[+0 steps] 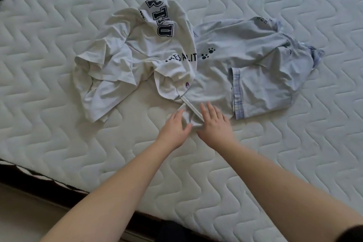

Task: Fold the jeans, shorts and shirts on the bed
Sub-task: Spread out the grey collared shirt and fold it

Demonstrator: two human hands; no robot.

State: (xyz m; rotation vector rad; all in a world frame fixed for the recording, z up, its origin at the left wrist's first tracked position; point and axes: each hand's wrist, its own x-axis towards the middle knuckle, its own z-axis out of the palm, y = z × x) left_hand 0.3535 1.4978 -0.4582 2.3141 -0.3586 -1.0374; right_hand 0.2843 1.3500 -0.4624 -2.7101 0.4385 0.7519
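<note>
Both forearms reach over the near edge of the bed [294,143]. Left hand [175,127] and right hand [213,122] lie with straight, relaxed fingers on the lower hem of the pale blue shirt [245,49], gripping nothing. This shirt is spread crumpled at the middle-right of the quilted mattress. Overlapping its left side lies the white shirt [137,53] with dark letters, also crumpled. 2 paw prints [208,53] show on the blue one.

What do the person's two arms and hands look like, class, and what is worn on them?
Both forearms are bare to the frame edge. The left hand and right hand show no gloves, rings, watch or bracelets. A dark patch at the lower right corner may be a sleeve, but it is unclear.
</note>
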